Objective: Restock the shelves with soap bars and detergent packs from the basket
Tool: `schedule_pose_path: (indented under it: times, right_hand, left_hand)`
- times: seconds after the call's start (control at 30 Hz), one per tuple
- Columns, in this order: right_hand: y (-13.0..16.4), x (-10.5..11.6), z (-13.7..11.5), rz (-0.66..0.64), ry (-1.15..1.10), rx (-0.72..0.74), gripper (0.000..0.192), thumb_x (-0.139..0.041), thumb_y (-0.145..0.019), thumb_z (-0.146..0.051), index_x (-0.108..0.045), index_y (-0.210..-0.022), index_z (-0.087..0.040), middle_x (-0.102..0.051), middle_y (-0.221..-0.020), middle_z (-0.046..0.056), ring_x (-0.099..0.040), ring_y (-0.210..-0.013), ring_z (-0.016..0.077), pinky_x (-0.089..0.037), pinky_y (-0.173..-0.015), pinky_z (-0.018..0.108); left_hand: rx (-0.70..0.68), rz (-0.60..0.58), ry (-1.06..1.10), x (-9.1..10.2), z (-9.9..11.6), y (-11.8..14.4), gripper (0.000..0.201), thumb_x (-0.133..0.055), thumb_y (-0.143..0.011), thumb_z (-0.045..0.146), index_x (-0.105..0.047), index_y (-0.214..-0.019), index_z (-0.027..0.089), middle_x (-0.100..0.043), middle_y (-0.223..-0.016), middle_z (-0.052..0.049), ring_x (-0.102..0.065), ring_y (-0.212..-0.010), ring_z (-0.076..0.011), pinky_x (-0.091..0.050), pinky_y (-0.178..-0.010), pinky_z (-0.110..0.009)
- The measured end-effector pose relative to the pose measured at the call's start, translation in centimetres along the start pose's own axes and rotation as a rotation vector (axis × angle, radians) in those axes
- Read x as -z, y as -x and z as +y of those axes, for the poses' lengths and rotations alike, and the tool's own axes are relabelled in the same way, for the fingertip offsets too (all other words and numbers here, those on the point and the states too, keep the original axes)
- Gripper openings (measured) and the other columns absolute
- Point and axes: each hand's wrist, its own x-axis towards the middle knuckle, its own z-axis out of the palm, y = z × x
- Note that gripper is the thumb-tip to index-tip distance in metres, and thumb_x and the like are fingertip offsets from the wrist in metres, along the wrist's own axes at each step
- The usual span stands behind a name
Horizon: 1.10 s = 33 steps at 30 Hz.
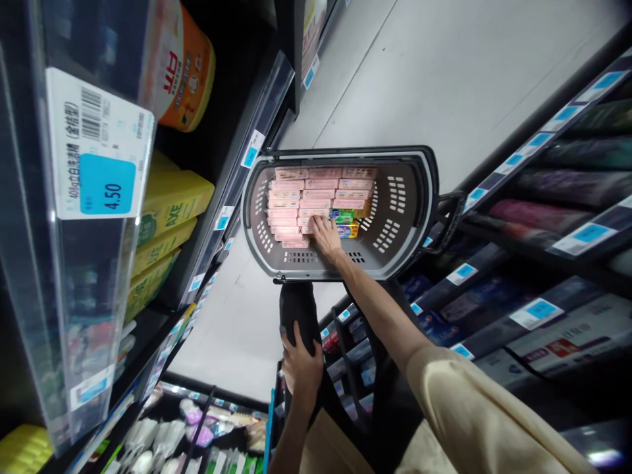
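Fingertips of the right hand (324, 238) curl down onto the near end of a stack of pink cartons (309, 201) lying in a grey shopping basket (424, 197). The hand looks partly closed, pinching at one box edge, though whether it has a full grip on a carton I cannot tell. The left hand (301, 368) sits nearer the body, wrapped shut around a dark padded handle (296, 309) that appears to belong to the basket's trolley.

Judging from the tight packing, working a single box well means catching its short end with thumb and forefinger and sliding it along its length rather than prying upward, so the neighbouring rows stay squared. Keeping the left hand firm on the handle should stop the basket from rolling or tipping during that pull.

The cartons are long, slim and pale pink with small print, laid flat in neat rows filling the left half of the basket. Just right of the hand lie a green box (342, 215) and a yellow box (348, 230), touching the pink ones. The right half of the basket shows bare perforated floor.

Shelves flank the aisle: to the left, yellow bottles (170, 197) and an orange tub (185, 72) behind a price label (99, 151); to the right, dark shelving with blue tags (590, 234) and boxed goods.
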Motion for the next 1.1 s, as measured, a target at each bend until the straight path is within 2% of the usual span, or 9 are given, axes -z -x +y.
schedule_pose_path:
  times: [0.17, 0.37, 0.53, 0.67, 0.8, 0.87, 0.97, 1.03, 1.1]
  right_hand:
    - [-0.6, 0.0, -0.8, -0.009, 0.025, -0.051, 0.061, -0.026, -0.103, -0.007, -0.037, -0.162, 0.000, -0.043, -0.162, 0.030, -0.045, -0.138, 0.0417, -0.036, -0.112, 0.061]
    - [-2.3, 1.7, -0.7, -0.051, 0.072, 0.056, 0.056, -0.025, -0.102, -0.005, -0.049, -0.152, 0.003, -0.055, -0.146, 0.031, -0.049, -0.132, 0.0394, -0.040, -0.110, 0.055]
    - [-2.0, 2.4, -0.5, -0.103, 0.102, 0.107, 0.056, -0.026, -0.102, -0.004, -0.048, -0.153, 0.004, -0.052, -0.150, 0.033, -0.052, -0.132, 0.0385, -0.040, -0.111, 0.057]
    - [-1.9, 2.6, -1.0, -0.139, 0.126, 0.071, 0.056, -0.025, -0.101, -0.001, -0.044, -0.152, 0.010, -0.052, -0.147, 0.040, -0.060, -0.124, 0.0387, -0.042, -0.107, 0.058]
    - [-2.3, 2.6, -1.6, -0.151, 0.121, 0.007, 0.057, -0.026, -0.100, 0.000, -0.041, -0.154, 0.009, -0.054, -0.145, 0.039, -0.061, -0.123, 0.0383, -0.041, -0.109, 0.057]
    - [-2.1, 2.6, -1.6, -0.159, 0.101, -0.031, 0.057, -0.033, -0.098, -0.001, -0.041, -0.154, 0.008, -0.054, -0.145, 0.038, -0.061, -0.123, 0.0377, -0.037, -0.113, 0.058]
    - [-0.7, 3.0, -1.1, -0.192, 0.049, -0.095, 0.063, -0.056, -0.089, -0.008, -0.046, -0.150, 0.005, -0.057, -0.143, 0.035, -0.062, -0.120, 0.0389, -0.029, -0.118, 0.062]
    - [0.9, 4.0, -0.5, -0.209, 0.004, -0.141, 0.067, -0.068, -0.080, -0.014, -0.053, -0.144, 0.002, -0.062, -0.138, 0.033, -0.063, -0.118, 0.0408, -0.027, -0.119, 0.064]
    - [2.9, 6.0, 0.3, -0.205, -0.050, -0.195, 0.062, -0.074, -0.077, -0.020, -0.060, -0.134, -0.001, -0.067, -0.131, 0.031, -0.064, -0.116, 0.0420, -0.027, -0.119, 0.065]
  left_hand:
    - [-0.008, 0.006, -0.017, -0.3, -0.3, 0.1, 0.064, -0.056, -0.102, 0.040, -0.045, -0.163, 0.024, -0.049, -0.153, -0.022, -0.073, -0.105, -0.0362, -0.060, -0.087, -0.050]
    - [-0.011, 0.004, -0.044, -0.4, -0.5, -0.1, 0.062, -0.052, -0.104, 0.040, -0.044, -0.163, 0.024, -0.046, -0.158, -0.022, -0.075, -0.101, -0.0361, -0.061, -0.084, -0.051]
    - [0.026, -0.016, -0.038, 0.2, -0.4, 0.2, 0.061, -0.052, -0.104, 0.041, -0.045, -0.162, 0.024, -0.049, -0.155, -0.021, -0.075, -0.100, -0.0353, -0.062, -0.082, -0.050]
    - [0.032, 0.006, -0.028, -0.2, -0.2, 0.6, 0.060, -0.053, -0.104, 0.041, -0.047, -0.161, 0.024, -0.051, -0.154, -0.021, -0.075, -0.098, -0.0338, -0.061, -0.081, -0.048]
    - [0.021, 0.050, -0.034, -1.4, -0.3, 1.0, 0.058, -0.053, -0.104, 0.039, -0.049, -0.160, 0.023, -0.052, -0.151, -0.022, -0.076, -0.095, -0.0324, -0.061, -0.079, -0.045]
    - [0.007, 0.062, -0.028, -2.0, -0.4, 1.2, 0.058, -0.052, -0.105, 0.040, -0.048, -0.160, 0.022, -0.051, -0.152, -0.023, -0.075, -0.095, -0.0325, -0.061, -0.078, -0.044]
    - [0.008, 0.040, -0.012, -2.8, -0.5, 1.6, 0.060, -0.051, -0.105, 0.041, -0.046, -0.161, 0.023, -0.051, -0.151, -0.024, -0.075, -0.095, -0.0334, -0.060, -0.078, -0.045]
    - [0.027, 0.012, 0.001, -3.1, -0.5, 1.7, 0.060, -0.049, -0.104, 0.041, -0.046, -0.161, 0.022, -0.051, -0.150, -0.025, -0.075, -0.095, -0.0349, -0.060, -0.079, -0.048]
    - [0.034, 0.002, 0.021, -3.3, -0.6, 1.9, 0.060, -0.047, -0.105, 0.041, -0.046, -0.161, 0.021, -0.050, -0.150, -0.026, -0.075, -0.095, -0.0365, -0.060, -0.080, -0.051]
